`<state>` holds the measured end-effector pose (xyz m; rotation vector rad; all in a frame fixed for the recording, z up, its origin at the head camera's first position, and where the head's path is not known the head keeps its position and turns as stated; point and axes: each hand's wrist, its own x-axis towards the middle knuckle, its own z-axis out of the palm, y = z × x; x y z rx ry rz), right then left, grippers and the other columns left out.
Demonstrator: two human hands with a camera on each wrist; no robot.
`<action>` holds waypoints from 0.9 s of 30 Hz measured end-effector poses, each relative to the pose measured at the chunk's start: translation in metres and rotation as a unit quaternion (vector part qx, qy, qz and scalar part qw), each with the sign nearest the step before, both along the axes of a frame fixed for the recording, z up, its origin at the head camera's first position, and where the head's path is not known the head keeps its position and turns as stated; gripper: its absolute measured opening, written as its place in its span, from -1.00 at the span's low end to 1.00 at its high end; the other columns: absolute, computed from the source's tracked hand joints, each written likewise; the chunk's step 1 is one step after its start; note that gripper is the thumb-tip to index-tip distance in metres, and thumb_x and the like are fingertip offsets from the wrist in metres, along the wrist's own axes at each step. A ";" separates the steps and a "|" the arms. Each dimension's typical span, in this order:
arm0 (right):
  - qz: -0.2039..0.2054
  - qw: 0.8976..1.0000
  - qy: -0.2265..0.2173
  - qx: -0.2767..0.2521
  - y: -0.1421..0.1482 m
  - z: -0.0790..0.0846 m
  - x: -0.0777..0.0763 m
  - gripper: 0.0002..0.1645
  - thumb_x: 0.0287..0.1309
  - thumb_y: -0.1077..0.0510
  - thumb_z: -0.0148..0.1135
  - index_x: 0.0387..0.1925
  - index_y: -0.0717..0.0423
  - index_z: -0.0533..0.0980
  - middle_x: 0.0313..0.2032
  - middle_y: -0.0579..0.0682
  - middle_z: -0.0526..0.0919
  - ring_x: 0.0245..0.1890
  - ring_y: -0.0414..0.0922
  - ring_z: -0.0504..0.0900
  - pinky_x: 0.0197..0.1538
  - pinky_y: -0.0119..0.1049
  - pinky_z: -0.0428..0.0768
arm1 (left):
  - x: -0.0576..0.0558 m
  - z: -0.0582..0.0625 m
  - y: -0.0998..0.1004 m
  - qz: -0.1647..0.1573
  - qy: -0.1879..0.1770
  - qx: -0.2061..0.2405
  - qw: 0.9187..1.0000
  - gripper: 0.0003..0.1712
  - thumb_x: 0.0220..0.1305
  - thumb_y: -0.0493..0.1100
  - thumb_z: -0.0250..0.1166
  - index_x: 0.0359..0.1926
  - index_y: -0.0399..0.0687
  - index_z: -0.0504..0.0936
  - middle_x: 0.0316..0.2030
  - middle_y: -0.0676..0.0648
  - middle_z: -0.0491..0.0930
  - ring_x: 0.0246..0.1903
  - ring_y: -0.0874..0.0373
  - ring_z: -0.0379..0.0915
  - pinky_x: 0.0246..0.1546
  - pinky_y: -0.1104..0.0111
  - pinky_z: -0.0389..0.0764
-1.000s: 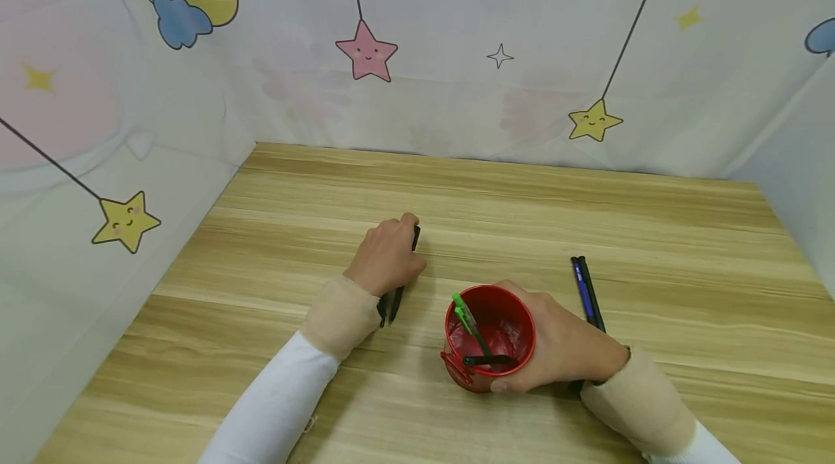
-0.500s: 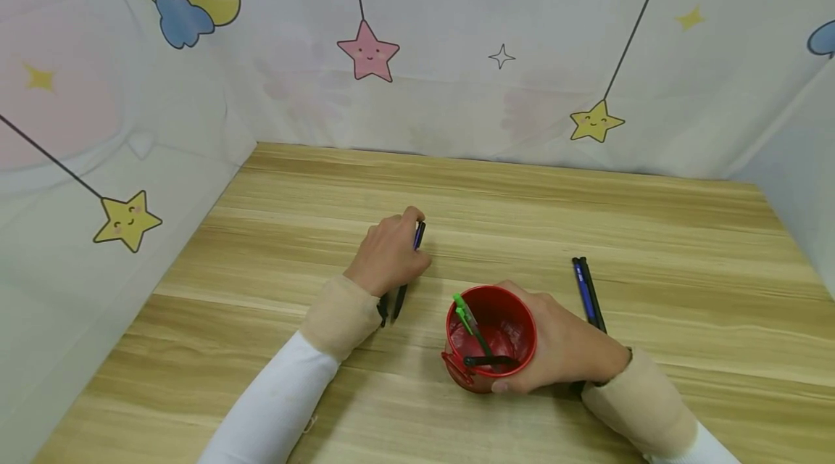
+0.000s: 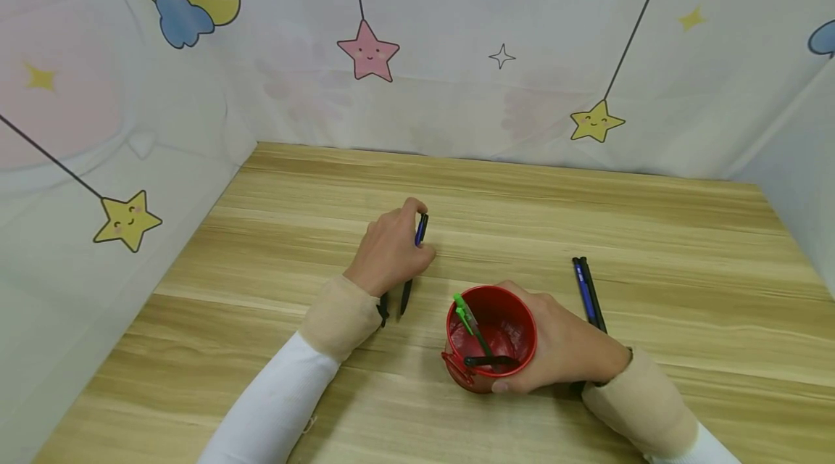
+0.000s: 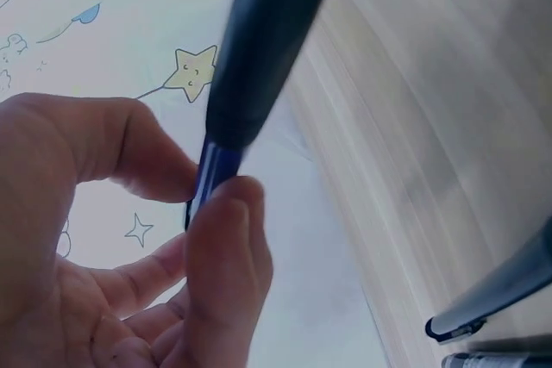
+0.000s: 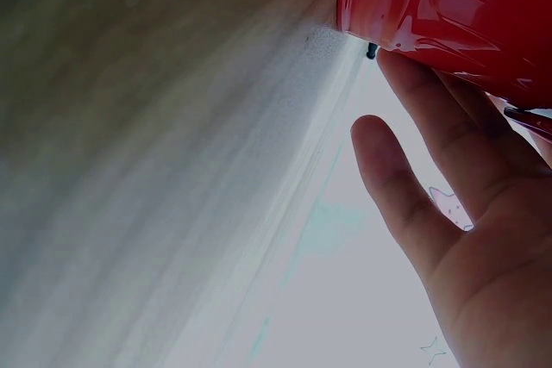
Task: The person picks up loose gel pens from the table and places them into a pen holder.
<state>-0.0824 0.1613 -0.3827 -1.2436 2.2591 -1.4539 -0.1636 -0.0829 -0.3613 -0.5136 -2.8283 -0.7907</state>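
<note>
In the left wrist view, a black pen with a blue barrel section (image 4: 267, 49) is pinched between thumb and index finger of my left hand (image 3: 390, 250). In the head view it slants, with its dark lower part pointing toward me. My right hand (image 3: 567, 341) holds a red cup (image 3: 479, 384) from its right side, thumb at the front and fingers behind. The little finger stands away from the cup in the right wrist view. Inside the cup lean a green pen (image 3: 464, 313) and a black pen (image 3: 485, 360).
Beside the right wrist lie a blue-and-black pen (image 3: 583, 286) and a black pen (image 3: 593, 301), partly hidden by the arm. Another dark pen (image 3: 383, 310) shows under the left wrist. A printed white cloth (image 3: 443, 116) rises behind the wooden table (image 3: 293, 196).
My left hand has moved slightly away from me and to the right, and the pen in its fingers has shifted with it. The right hand and cup have stayed put.
</note>
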 end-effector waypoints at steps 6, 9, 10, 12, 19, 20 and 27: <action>0.000 1.000 0.002 -0.001 0.000 0.000 0.000 0.03 -0.40 -0.07 0.56 0.19 -0.02 0.27 0.03 -0.10 0.51 -0.02 -0.10 0.48 -0.11 -0.04 0.59 | 0.000 0.001 0.001 0.000 0.016 0.016 1.000 -0.40 -0.21 -0.23 0.14 0.02 -0.07 0.39 -0.66 -0.01 0.38 -0.77 0.17 0.24 -0.79 0.33 0.29; 0.001 1.000 0.004 -0.001 0.000 0.000 0.000 0.03 -0.39 -0.07 0.56 0.19 -0.03 0.26 0.03 -0.10 0.51 -0.02 -0.10 0.48 -0.11 -0.05 0.60 | -0.001 0.001 0.001 0.002 0.016 0.024 1.000 -0.40 -0.21 -0.24 0.13 0.03 -0.08 0.39 -0.66 0.01 0.38 -0.77 0.18 0.24 -0.79 0.34 0.29; 0.001 1.000 0.005 0.000 0.000 0.001 0.000 0.02 -0.39 -0.07 0.56 0.19 -0.03 0.26 0.03 -0.10 0.51 -0.02 -0.10 0.48 -0.11 -0.05 0.60 | -0.001 0.001 0.001 0.003 0.017 0.025 1.000 -0.40 -0.21 -0.24 0.13 0.03 -0.07 0.39 -0.66 0.01 0.39 -0.77 0.18 0.25 -0.79 0.34 0.30; 0.001 1.000 0.005 0.000 0.000 0.001 0.000 0.02 -0.39 -0.07 0.55 0.19 -0.01 0.26 0.03 -0.11 0.51 -0.02 -0.11 0.48 -0.11 -0.05 0.60 | -0.001 0.001 0.002 0.005 0.020 0.031 0.999 -0.40 -0.21 -0.24 0.12 0.03 -0.07 0.39 -0.64 0.03 0.40 -0.76 0.19 0.26 -0.78 0.33 0.31; -0.001 1.000 0.003 0.000 0.000 0.002 0.000 0.02 -0.39 -0.07 0.55 0.19 -0.01 0.26 0.03 -0.10 0.51 -0.02 -0.11 0.48 -0.11 -0.05 0.60 | -0.001 0.003 0.002 0.008 0.041 0.046 0.998 -0.42 -0.20 -0.24 0.12 0.01 -0.08 0.41 -0.63 0.07 0.43 -0.73 0.20 0.28 -0.76 0.33 0.34; -0.001 1.000 0.003 0.000 -0.001 0.006 0.002 0.02 -0.39 -0.05 0.55 0.18 0.02 0.27 0.03 -0.09 0.51 -0.02 -0.10 0.48 -0.11 -0.04 0.60 | -0.001 0.004 0.003 0.008 0.042 0.049 0.998 -0.42 -0.19 -0.24 0.13 0.02 -0.08 0.40 -0.63 0.08 0.43 -0.74 0.20 0.28 -0.76 0.33 0.33; -0.003 1.000 -0.007 -0.004 -0.007 0.032 0.009 -0.04 -0.39 0.07 0.56 0.14 0.17 0.30 -0.01 -0.03 0.54 -0.04 -0.07 0.50 -0.13 0.04 0.59 | 0.000 0.007 0.003 0.011 0.046 0.080 0.996 -0.42 -0.14 -0.21 0.13 0.05 -0.05 0.38 -0.57 0.09 0.46 -0.70 0.20 0.29 -0.68 0.31 0.38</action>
